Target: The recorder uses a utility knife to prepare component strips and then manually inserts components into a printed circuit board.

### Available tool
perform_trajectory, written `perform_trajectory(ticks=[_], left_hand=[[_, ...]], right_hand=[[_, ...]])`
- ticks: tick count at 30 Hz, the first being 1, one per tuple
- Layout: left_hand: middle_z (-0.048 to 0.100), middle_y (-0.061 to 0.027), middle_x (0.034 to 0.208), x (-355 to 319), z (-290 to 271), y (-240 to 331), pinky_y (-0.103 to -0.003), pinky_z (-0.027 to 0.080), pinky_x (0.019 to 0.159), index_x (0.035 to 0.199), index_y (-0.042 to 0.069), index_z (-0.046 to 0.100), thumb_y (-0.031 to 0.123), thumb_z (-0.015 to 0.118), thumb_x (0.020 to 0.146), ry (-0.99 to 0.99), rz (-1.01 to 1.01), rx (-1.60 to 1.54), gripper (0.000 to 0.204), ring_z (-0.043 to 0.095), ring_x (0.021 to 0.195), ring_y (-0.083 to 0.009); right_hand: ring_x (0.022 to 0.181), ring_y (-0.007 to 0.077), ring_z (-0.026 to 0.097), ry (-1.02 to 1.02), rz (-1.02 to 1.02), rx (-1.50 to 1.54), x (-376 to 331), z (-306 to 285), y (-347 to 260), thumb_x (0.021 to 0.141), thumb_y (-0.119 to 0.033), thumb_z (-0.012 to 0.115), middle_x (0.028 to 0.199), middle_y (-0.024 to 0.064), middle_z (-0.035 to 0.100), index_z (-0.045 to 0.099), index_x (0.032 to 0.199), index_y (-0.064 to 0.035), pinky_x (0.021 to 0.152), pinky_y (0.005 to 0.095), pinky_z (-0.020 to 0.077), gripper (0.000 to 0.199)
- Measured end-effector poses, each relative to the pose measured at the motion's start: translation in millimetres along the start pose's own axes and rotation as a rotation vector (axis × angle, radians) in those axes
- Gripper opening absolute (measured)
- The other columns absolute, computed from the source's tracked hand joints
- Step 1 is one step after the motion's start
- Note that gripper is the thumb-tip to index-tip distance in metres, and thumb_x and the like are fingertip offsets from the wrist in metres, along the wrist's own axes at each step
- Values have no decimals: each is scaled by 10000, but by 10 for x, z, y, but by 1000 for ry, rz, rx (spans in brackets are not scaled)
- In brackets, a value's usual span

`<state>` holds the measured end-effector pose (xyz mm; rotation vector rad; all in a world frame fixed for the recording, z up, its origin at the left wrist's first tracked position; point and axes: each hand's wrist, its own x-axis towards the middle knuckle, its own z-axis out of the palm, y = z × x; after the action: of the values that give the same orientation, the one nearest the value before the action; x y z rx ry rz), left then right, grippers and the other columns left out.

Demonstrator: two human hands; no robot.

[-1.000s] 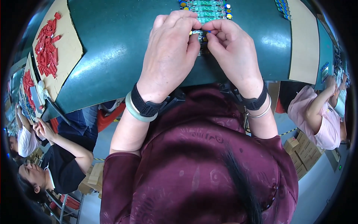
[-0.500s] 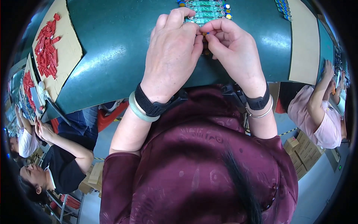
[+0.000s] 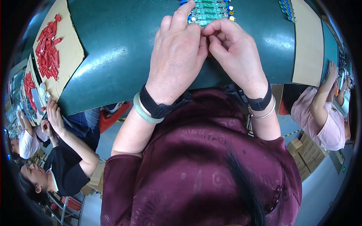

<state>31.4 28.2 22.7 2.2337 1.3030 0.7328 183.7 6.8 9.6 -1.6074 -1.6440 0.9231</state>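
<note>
Left hand [image 3: 176, 56] and right hand [image 3: 235, 52] meet fingertip to fingertip over the far middle of the green counter [image 3: 113, 56], pinched on something too small to identify, just near the green circuit boards [image 3: 209, 10], keeping work within reach.

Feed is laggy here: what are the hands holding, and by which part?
Cannot be told: left hand and right hand pinch together by the circuit boards, hiding any grip.
</note>
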Motion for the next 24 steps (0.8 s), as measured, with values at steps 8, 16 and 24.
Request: perform_trajectory(ticks=[8,16,24], left_hand=[[502,-231,1372,-23,43,-10,-449,460,922,948,-12,597,29,653,804,7,8,63,160,537,1032,-390],[548,-159,1382,-85,127,-64,-404,460,954,977,1,677,23,658,859,66,37,65,121,547,1088,-345],[592,-136,1341,-11,-31,-186,-390,439,993,1175,53,651,-11,571,919,45,84,-59,276,553,1107,-327]], right_hand=[[756,68,660,-13,86,-35,-15,-36,20,927,-43,663,853,29,699,665,1067,4,683,207,527,147],[762,72,663,-9,15,-95,8,-42,106,931,-62,668,845,38,713,685,1023,20,683,216,526,124],[723,66,637,-74,24,-179,75,-109,63,927,-87,676,798,46,708,686,1010,14,661,227,513,131]])
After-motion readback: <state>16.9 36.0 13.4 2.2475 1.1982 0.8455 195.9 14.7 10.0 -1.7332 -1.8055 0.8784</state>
